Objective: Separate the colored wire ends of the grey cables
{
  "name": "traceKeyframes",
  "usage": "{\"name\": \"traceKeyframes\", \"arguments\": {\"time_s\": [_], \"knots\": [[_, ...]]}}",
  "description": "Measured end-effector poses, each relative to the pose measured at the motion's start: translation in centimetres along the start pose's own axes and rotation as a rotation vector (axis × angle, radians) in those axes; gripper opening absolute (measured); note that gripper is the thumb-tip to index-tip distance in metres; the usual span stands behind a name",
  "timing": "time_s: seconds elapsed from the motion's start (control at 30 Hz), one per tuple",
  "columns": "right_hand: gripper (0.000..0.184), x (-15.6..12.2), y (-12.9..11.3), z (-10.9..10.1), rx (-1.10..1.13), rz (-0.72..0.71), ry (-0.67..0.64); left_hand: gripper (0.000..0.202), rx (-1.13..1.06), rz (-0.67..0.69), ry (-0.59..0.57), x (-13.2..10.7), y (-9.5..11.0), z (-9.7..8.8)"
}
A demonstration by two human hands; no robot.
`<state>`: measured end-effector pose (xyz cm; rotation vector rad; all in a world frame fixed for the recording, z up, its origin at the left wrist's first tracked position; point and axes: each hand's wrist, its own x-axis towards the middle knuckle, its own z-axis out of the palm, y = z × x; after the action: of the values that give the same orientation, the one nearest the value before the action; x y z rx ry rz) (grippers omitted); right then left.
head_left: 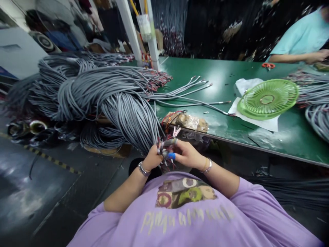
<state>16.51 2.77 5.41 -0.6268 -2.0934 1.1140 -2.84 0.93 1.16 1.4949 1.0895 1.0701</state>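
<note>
Cables point(131, 115): smooth grey arcs | left hand point(153, 157), right hand point(189, 155): gripping ends point(168, 142)

Cable heap point(102, 85) along left of bench point(190, 68); basket point(267, 99) on paper point(272, 125), right; second cable bundle point(315, 92) beyond; co-worker point(298, 37) behind.

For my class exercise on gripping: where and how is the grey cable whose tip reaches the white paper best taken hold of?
Probably pinch the grey cable just behind its reddish tip, coming from above on the table's near side. It lies thin and apart from its neighbours there, while the rest runs back toward the cable pile.
</note>
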Motion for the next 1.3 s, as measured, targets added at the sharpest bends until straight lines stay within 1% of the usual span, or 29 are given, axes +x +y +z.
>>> {"name": "traceKeyframes", "arguments": {"time_s": [0.07, 0.13, 0.27, 0.37, 0.43, 0.53, 0.57, 0.63, 0.7, 0.8, 0.9, 1.0, 1.1, 1.23, 1.3], "knots": [[0.021, 0.5, 0.0, 0.3, -0.057, -0.073, 0.02, 0.022, 0.115, 0.06, 0.001, -0.1, -0.3, 0.0], [0.015, 0.6, 0.3, 0.6, -0.067, -0.116, 0.055, 0.023, 0.188, 0.102, 0.0, -0.2, -0.6, 0.0], [0.011, 0.1, 1.0, 1.2, -0.086, -0.103, 0.113, 0.026, 0.247, 0.089, -0.042, -0.3, -0.6, 0.2], [0.011, -0.5, 1.1, 1.3, -0.086, -0.094, 0.164, 0.019, 0.283, 0.142, -0.086, -0.3, 0.0, 0.4], [0.01, -0.9, 1.1, 1.2, -0.054, -0.078, 0.222, 0.014, 0.309, 0.203, -0.093, -0.4, 0.6, 0.4], [0.008, -1.3, 1.5, 1.1, 0.033, 0.002, 0.338, 0.019, 0.271, 0.26, -0.085, -0.7, 1.3, 0.2], [0.008, -1.4, 1.7, 1.1, 0.073, 0.042, 0.382, 0.021, 0.241, 0.266, -0.073, -0.8, 1.5, 0.1], [0.01, -1.5, 2.0, 1.2, 0.138, 0.11, 0.424, 0.025, 0.179, 0.245, -0.033, -1.2, 1.8, 0.0], [0.012, -1.5, 2.2, 1.4, 0.171, 0.135, 0.404, 0.027, 0.122, 0.186, 0.025, -1.5, 1.8, -0.2], [0.016, -1.4, 2.1, 1.9, 0.21, 0.128, 0.332, 0.03, 0.041, 0.118, 0.092, -1.6, 1.5, -0.5], [0.021, -1.1, 1.5, 2.2, 0.192, 0.112, 0.253, 0.032, 0.0, 0.088, 0.104, -1.3, 1.2, -0.5], [0.024, -0.6, 0.8, 2.1, 0.097, 0.102, 0.204, 0.033, -0.015, 0.083, 0.106, -1.0, 1.2, -0.3], [0.021, 0.0, 0.2, 1.9, 0.013, 0.101, 0.208, 0.034, -0.025, 0.096, 0.097, -0.8, 1.3, -0.1], [0.014, 0.4, -0.1, 2.0, 0.027, 0.087, 0.271, 0.034, -0.013, 0.096, 0.092, -0.8, 1.0, -0.2], [0.012, 0.2, -0.1, 2.3, 0.045, 0.07, 0.295, 0.034, -0.021, 0.099, 0.111, -1.1, 0.6, -0.4]]}}
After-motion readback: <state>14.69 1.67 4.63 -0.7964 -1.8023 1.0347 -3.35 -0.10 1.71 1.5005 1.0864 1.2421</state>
